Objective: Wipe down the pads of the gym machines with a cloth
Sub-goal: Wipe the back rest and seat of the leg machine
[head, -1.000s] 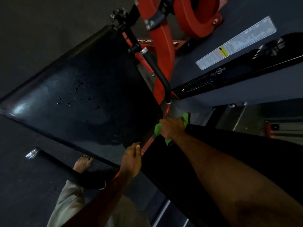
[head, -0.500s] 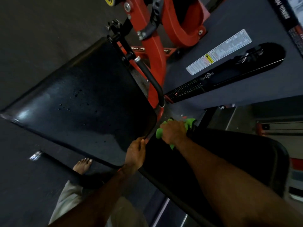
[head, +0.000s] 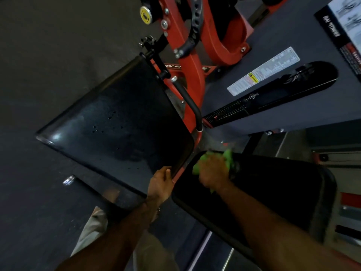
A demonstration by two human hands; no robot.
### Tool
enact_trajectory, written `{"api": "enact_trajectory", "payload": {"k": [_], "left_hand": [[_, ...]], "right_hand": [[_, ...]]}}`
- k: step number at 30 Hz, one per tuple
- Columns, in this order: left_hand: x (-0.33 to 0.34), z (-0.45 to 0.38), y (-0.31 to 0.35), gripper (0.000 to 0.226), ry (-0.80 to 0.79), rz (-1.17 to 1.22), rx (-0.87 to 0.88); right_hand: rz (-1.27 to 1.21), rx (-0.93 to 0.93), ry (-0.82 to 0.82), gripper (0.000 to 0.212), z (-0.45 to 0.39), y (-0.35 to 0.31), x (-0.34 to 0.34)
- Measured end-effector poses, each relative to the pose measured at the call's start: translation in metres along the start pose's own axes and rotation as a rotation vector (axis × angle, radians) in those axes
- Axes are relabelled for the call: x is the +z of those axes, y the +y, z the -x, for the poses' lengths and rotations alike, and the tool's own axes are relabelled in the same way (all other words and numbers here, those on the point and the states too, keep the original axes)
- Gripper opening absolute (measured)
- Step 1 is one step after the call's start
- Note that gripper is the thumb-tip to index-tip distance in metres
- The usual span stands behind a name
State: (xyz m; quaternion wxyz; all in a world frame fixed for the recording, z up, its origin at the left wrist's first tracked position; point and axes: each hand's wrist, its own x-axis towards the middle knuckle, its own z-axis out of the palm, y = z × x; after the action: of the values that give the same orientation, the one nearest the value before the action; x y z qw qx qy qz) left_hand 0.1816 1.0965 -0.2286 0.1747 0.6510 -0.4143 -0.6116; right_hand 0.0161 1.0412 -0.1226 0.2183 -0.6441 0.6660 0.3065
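While the right hand [head: 213,171] clutches the green cloth [head: 227,156], left-hand fingers [head: 166,173] grip the seat pad [head: 117,124].

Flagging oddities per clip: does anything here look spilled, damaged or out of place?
Only small droplets scattered on the big pad, mostly around its middle, so it looks sprayed and not yet wiped. The right hand presses the green cloth on the near pad; the left hand grips the big pad's edge. No damage shows.

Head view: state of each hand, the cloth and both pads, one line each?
green cloth: bunched under the right hand, on the back pad.
right hand: grips the cloth, pressing it onto the pad.
left hand: fingers curled over the seat pad's edge.
seat pad: droplets on it.
back pad: too dark to judge.
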Motion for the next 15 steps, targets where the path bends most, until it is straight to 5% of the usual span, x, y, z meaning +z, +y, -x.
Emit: {"api": "enact_trajectory", "payload": {"k": [3,7,9,11,15], "left_hand": [[0.004,0.004,-0.002,0.034,-0.040,-0.018,0.005],[0.007,-0.001,0.001,0.036,-0.060,0.001,0.033],[0.008,-0.005,-0.002,0.036,-0.058,0.015,0.033],[0.009,-0.006,-0.009,0.035,-0.051,0.015,0.020],[0.015,0.001,-0.028,0.034,-0.043,-0.010,-0.030]], "right_hand": [[0.219,-0.363,-0.155,0.034,0.025,-0.046,0.040],[0.396,-0.069,-0.076,0.052,-0.028,-0.008,0.003],[0.424,0.067,-0.038,0.039,-0.045,0.013,-0.015],[0.423,-0.001,-0.002,0.028,-0.041,0.000,-0.001],[0.263,-0.205,-0.283,0.036,-0.001,-0.065,0.064]]}}
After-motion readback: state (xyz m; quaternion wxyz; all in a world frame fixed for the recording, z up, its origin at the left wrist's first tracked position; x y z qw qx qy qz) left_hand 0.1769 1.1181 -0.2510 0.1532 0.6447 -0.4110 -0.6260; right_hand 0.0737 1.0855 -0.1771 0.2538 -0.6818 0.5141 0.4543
